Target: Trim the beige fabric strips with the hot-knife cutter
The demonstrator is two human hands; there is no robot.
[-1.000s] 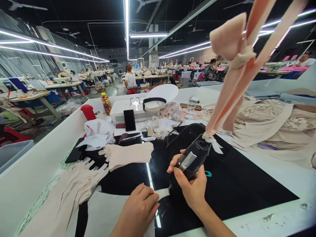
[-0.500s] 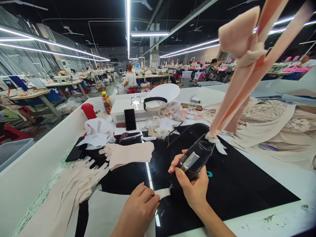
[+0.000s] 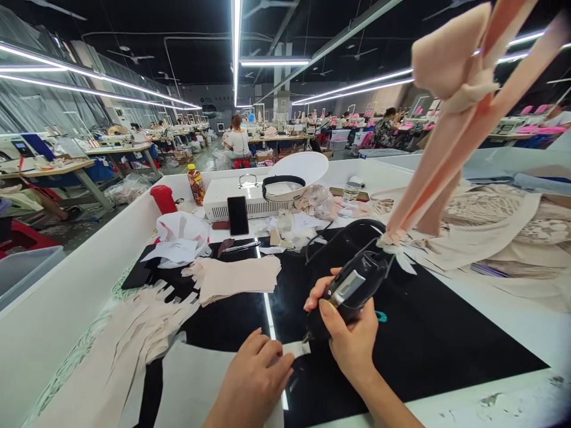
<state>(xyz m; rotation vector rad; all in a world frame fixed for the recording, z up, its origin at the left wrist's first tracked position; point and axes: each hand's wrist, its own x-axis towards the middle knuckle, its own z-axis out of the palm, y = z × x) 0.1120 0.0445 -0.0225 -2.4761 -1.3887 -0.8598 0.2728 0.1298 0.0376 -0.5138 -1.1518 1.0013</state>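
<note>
My right hand [image 3: 352, 342] is wrapped round a black hand-held power tool [image 3: 363, 273] with a silver plate on its side. The tool hangs from knotted peach fabric strips [image 3: 435, 160], and its lower metal end is beside a narrow pale fabric piece [image 3: 300, 348]. On the left, my left hand [image 3: 254, 374] has its fingers drawn together on that piece, pressing it near the black board [image 3: 428, 333]. Part of the fabric is hidden beneath the hand. A larger pale sheet [image 3: 191, 374] lies left of my left hand, and a stack of pale pink cut pieces [image 3: 238, 275] lies beyond it.
Layered beige strips [image 3: 116, 339] cover the left side. A phone [image 3: 238, 215], white box [image 3: 223, 196], bottle [image 3: 196, 184] and scraps stand at the back. Patterned fabric [image 3: 482, 214] is heaped at right. A small teal item [image 3: 380, 316] lies beside the tool. People sit at distant sewing tables.
The view has shifted slightly. My left fingers have lifted and spread a little at the fabric piece, whose end shows near the tool's tip. My right hand keeps its hold on the tool.
</note>
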